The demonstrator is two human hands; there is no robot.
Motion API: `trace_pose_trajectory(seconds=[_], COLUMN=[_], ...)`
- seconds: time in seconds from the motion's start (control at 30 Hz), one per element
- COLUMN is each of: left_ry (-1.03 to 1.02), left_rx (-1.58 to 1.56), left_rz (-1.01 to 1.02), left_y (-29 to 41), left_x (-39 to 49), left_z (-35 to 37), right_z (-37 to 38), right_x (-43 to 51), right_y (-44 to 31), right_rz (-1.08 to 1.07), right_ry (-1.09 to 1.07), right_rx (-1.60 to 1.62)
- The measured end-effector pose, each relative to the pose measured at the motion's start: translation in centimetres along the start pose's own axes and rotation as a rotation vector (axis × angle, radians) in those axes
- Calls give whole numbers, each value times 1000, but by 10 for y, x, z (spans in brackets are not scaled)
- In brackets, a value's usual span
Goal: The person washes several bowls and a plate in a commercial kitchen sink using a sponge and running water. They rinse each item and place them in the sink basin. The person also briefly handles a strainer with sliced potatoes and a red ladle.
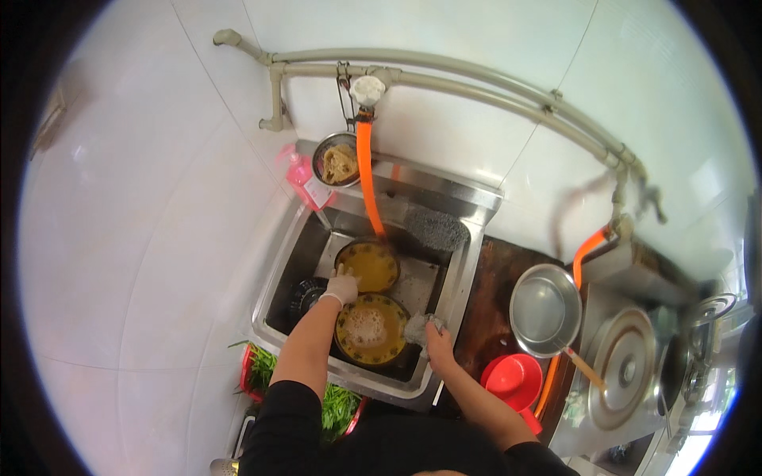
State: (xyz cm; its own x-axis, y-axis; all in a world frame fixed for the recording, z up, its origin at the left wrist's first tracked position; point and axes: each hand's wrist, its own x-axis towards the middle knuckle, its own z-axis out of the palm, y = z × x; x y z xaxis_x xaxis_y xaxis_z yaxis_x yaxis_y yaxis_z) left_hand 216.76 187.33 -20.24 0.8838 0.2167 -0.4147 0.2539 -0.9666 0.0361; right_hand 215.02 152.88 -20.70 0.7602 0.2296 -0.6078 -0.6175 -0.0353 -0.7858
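Two yellow patterned bowls stand in the stainless steel sink [458,303]. The far bowl [372,268] holds yellowish liquid. In the near bowl [390,327] there is cloudy liquid with foam. My left hand [342,287], in a pale glove, lies at the near-left rim of the far bowl with its fingers apart; whether they grip the rim is unclear. A bunched grey cloth or scouring pad [418,329] is in my right hand [439,345], just right of the near bowl. An orange hose [369,178] hangs down to the far bowl. Left of my wrist sits a dark patterned bowl [306,294].
A pink pump bottle [308,183] and a metal strainer [318,157] holding a tan sponge-like lump stand behind the sink. Grey steel-wool-like mesh [439,229] lies on the sink's back ledge. To the right are a metal pan [545,309] and a red dipper [515,381]. Greens [339,410] lie near me.
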Motion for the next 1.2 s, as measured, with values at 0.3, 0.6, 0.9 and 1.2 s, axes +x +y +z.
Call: trace_pose_trajectory(seconds=[0.3, 0.6, 0.9, 1.2], left_ry=[-191, 197, 873, 711], left_rx=[-424, -548, -509, -1686], left_rz=[-115, -48, -99, -212], left_y=[-30, -3, 42, 23], left_x=[-86, -128, -185, -181], left_z=[19, 3, -17, -34], right_z=[23, 32, 95, 100], right_x=[-8, -13, -11, 16], right_y=[-3, -11, -27, -83], right_rz=[79, 10, -66, -1385], right_ry=[14, -72, -215, -913], right_rx=[-87, -152, -169, -1594])
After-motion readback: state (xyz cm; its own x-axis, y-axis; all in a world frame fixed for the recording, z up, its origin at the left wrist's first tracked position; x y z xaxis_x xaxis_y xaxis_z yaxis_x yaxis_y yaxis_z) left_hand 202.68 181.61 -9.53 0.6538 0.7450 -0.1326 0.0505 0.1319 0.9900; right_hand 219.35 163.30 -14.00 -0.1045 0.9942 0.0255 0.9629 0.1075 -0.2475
